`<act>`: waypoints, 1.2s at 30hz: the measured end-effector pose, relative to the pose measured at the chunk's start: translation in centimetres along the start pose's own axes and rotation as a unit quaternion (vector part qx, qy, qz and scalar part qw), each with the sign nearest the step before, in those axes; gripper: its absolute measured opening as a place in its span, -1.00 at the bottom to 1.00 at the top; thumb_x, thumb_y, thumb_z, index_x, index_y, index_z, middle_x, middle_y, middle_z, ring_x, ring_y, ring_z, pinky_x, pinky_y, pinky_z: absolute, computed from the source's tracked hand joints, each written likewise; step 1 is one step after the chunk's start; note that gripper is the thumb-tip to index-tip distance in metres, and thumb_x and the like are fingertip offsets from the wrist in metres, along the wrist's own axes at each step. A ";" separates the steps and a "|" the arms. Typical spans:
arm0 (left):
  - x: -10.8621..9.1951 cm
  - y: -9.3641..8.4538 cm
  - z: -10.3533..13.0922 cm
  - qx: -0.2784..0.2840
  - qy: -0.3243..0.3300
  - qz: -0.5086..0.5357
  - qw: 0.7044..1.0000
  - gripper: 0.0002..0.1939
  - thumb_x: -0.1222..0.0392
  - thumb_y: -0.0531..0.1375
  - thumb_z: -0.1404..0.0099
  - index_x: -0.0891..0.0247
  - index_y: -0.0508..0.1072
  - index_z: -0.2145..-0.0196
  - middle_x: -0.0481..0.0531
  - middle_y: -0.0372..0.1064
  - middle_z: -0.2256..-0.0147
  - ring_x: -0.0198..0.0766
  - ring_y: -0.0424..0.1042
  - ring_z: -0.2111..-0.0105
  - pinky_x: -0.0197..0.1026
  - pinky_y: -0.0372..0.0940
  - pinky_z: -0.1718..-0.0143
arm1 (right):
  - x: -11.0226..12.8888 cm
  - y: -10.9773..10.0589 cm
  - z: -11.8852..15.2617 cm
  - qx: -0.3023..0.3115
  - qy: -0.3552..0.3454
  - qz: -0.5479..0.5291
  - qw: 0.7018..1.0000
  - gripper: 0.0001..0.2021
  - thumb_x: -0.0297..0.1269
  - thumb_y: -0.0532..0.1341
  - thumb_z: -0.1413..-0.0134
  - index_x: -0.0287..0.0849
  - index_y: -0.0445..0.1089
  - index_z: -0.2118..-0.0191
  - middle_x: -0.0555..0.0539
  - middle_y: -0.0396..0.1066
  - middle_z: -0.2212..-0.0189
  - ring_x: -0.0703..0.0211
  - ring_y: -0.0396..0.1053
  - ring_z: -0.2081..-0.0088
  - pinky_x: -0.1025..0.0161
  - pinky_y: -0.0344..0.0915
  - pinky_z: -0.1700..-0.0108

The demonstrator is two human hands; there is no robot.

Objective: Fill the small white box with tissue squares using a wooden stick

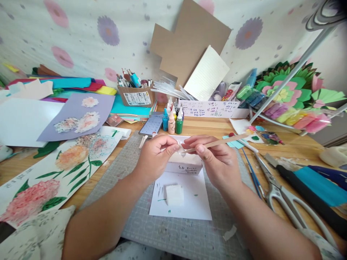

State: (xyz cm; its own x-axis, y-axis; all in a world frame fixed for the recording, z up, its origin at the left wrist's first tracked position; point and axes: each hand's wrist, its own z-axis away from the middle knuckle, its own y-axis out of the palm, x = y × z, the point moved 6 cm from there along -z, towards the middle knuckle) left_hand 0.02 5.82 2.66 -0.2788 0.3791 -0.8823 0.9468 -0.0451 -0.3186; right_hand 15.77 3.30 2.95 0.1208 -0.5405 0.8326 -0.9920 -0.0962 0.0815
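The person's left hand [155, 153] pinches a small white piece [181, 146] between thumb and finger. At 3 o'clock from that piece, the right hand [219, 160] holds 1 wooden stick [226, 139], its near end at the piece. At 6 o'clock from the 2 hands, a white stack [175, 195] lies on a paper sheet [197, 207]; scissors [275, 189] lie at 4 o'clock.
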 end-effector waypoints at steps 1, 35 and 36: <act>0.0 0.0 0.0 0.000 -0.003 -0.001 1.000 -0.83 0.16 0.22 -0.24 0.23 0.44 0.49 -0.03 0.37 0.45 -0.22 0.34 0.36 -0.17 0.20 0.28 | 0.0 0.0 0.0 -0.001 0.002 -0.002 1.000 -0.89 -0.33 0.24 -0.19 -0.06 0.53 0.30 -0.06 0.55 0.28 0.10 0.51 0.11 0.11 0.52 0.17; 2.0 0.3 -0.2 -0.022 -0.050 0.187 0.981 -0.87 0.24 0.27 -0.15 0.26 0.43 0.52 -0.04 0.43 0.39 -0.26 0.39 0.32 -0.20 0.24 0.25 | 0.6 -0.5 -0.1 -0.045 -0.049 0.004 0.998 -0.88 -0.36 0.23 -0.19 -0.04 0.52 0.29 -0.02 0.55 0.28 0.12 0.52 0.15 0.09 0.47 0.13; 2.0 0.3 -0.3 -0.026 -0.047 0.173 0.983 -0.86 0.23 0.27 -0.15 0.26 0.43 0.52 -0.04 0.41 0.41 -0.27 0.38 0.33 -0.21 0.23 0.27 | 0.8 -0.2 0.0 -0.032 -0.053 0.007 0.998 -0.87 -0.39 0.23 -0.19 -0.05 0.53 0.29 -0.02 0.56 0.28 0.13 0.52 0.14 0.10 0.47 0.11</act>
State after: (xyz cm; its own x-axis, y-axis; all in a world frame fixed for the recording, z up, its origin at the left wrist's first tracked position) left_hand -0.19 6.80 0.90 0.0506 0.2625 -0.9636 0.9938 -0.1088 0.0226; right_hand 16.02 2.92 3.57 0.1062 -0.6278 0.7711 -0.9936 -0.0365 0.1071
